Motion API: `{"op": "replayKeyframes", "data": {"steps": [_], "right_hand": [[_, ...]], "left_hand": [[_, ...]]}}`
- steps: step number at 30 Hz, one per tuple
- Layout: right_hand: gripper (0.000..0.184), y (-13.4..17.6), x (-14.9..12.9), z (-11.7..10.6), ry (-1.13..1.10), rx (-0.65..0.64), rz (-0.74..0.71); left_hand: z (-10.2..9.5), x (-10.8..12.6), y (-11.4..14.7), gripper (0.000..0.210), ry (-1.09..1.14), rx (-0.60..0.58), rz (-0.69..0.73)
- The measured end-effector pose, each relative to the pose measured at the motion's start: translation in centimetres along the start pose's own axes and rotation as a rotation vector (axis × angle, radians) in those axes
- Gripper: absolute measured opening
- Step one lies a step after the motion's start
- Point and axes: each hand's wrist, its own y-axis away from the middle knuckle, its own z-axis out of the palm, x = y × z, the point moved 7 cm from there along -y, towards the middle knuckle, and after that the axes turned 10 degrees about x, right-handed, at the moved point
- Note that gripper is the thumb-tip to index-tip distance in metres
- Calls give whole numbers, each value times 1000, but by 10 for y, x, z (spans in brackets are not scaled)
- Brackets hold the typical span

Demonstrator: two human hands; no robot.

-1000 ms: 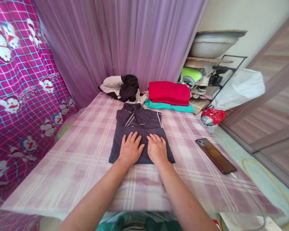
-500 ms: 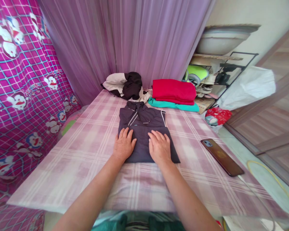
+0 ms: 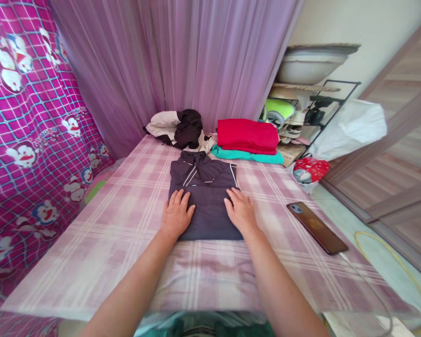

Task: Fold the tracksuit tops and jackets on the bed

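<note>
A dark grey collared shirt (image 3: 210,215) with white piping lies folded on the checked cloth in front of me, collar at the far end and the lower part folded up over the front. My left hand (image 3: 177,213) rests flat on its left side, fingers apart. On the right edge of the folded part lies my right hand (image 3: 241,210), palm down with the fingers spread. Neither hand grips the fabric. The shirt's lower right corner is partly hidden under my right hand and wrist.
Behind the shirt are a crumpled black-and-beige garment (image 3: 177,128) and a folded red cloth (image 3: 247,135) on a teal one (image 3: 245,155). A phone (image 3: 317,228) with a cable lies on the checked tablecloth (image 3: 108,243) at right. Beyond stands a rack (image 3: 323,117) with a basin (image 3: 312,65).
My right hand has slid right across the shirt to its right edge. My left hand stays about where it was on the left side. The camera view has shifted slightly.
</note>
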Motion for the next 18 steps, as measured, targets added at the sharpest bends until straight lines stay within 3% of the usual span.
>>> {"op": "replayKeyframes", "data": {"steps": [2,5,12,18], "right_hand": [[39,-5,22,6,4,-27,57],[40,-6,32,12,7,-39,47],[39,-10,10,-2,3,71,-62],[43,-13,10,21,-11,-70,-67]], "left_hand": [[0,0,0,50,-3,0,-4],[0,-1,0,50,4,0,-4],[1,-3,0,50,-6,-11,-12],[3,-5,0,52,-4,-24,-43]]}}
